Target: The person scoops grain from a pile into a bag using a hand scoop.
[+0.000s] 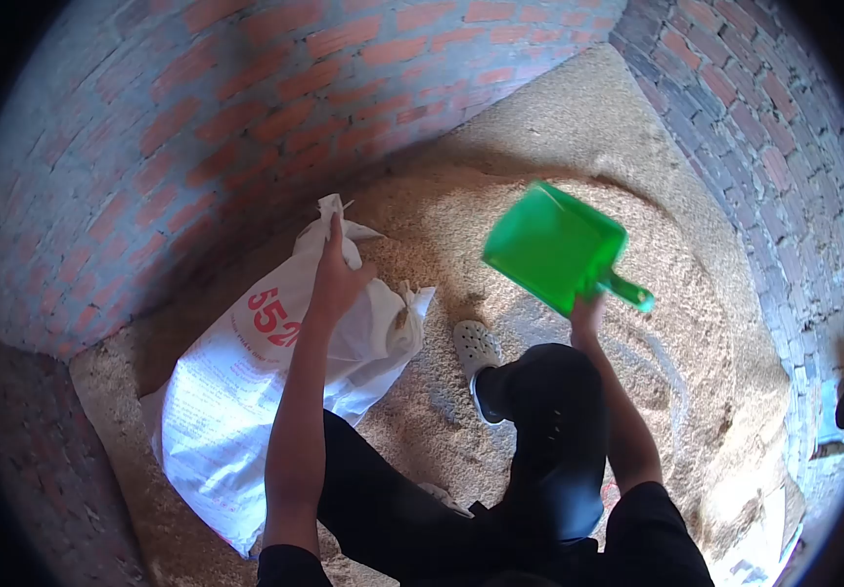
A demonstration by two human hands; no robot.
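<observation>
Two bare hands are occupying the middle of the view, each engaging a separate item. The left hand (339, 279) is clamping on the upper edge of a white sack (236, 411), its fingers closing around the gathered material near one corner. The right hand (587, 315) is gripping a green scoop (554, 245) at its near edge, right beside the handle (630, 292); most of the fingers are hiding behind the scoop, so their exact placement cannot be told. The scoop is showing slight blur and is tilting, its broad blade pointing up and away to the left, its handle pointing to the right. Whether it is touching the tan loose material (696, 284) behind it cannot be determined.

The sack is leaning to the left of the person's legs, bulging in its lower part and bearing red figures reading 552. Its mouth is folding and puckering beside the left hand. Loose material is covering the floor and banking up toward the far corner, where two brick walls (344, 68) are meeting. One pale perforated clog (477, 347) is resting on it, between the sack and the scoop.
</observation>
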